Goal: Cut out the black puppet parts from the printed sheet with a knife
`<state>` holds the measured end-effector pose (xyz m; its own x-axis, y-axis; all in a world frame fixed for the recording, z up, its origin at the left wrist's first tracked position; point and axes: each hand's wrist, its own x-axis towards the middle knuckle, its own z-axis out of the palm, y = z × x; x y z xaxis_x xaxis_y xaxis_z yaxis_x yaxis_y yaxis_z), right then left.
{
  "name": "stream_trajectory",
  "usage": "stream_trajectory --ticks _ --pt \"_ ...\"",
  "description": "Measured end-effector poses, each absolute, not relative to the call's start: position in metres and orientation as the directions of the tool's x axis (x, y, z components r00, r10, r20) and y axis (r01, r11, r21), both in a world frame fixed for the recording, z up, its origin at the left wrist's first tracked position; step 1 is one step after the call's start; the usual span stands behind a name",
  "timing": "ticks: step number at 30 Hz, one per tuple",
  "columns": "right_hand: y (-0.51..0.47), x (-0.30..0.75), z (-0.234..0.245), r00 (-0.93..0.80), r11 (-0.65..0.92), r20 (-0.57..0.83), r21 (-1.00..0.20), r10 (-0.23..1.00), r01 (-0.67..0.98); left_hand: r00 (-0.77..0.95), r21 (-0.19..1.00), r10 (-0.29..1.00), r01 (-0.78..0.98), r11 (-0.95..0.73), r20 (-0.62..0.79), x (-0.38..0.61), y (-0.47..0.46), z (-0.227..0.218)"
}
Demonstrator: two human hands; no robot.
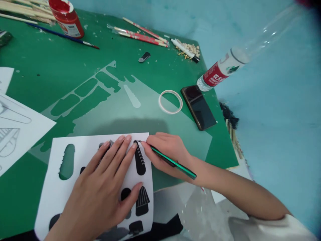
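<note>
A white printed sheet [56, 201] with black shoe-like shapes lies at the front of the green table [25, 190]. One outline in it is cut out, and green shows through. My left hand [100, 190] rests flat on the sheet, fingers spread, covering several shapes. At the sheet's top right, my right hand [168, 154] grips a slim green craft knife [185, 170] with a black part along its side. Its tip end points at the top of a black laced-shoe shape [140, 160]; the contact there is too small to make out.
A clear plastic sheet [120, 113] with cut-out openings lies beyond the paper. Around it are a tape ring [160, 104], a phone [200, 108], a water bottle [215, 75], a marker [184, 49] and a loose cut-out [144, 57]. Red paint jar [70, 25] and brush [60, 34] sit back left.
</note>
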<state>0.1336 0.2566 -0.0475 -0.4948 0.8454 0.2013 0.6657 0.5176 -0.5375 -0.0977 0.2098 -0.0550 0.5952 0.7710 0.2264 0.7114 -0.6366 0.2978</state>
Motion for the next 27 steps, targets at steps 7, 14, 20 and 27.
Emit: stream_trajectory --ticks 7,14,20,27 --pt "0.2503 0.1268 -0.0551 -0.407 0.510 0.308 -0.523 0.860 0.683 0.579 0.321 0.776 0.707 -0.631 0.251 -0.0981 0.2077 -0.0580" --pt "0.2505 0.1264 -0.0537 -0.419 0.516 0.301 -0.513 0.856 0.686 0.570 0.312 0.777 0.712 -0.629 0.268 -0.0987 0.2077 -0.0586" --pt "0.2498 0.1269 -0.0546 -0.415 0.511 0.298 -0.514 0.860 0.689 0.577 0.309 0.778 0.714 -0.629 0.249 -0.0973 0.2084 -0.0570" --pt "0.2487 0.1276 -0.0524 -0.422 0.509 0.284 -0.511 0.861 0.693 0.571 0.325 0.782 0.711 -0.623 0.249 -0.0967 0.2075 -0.0566"
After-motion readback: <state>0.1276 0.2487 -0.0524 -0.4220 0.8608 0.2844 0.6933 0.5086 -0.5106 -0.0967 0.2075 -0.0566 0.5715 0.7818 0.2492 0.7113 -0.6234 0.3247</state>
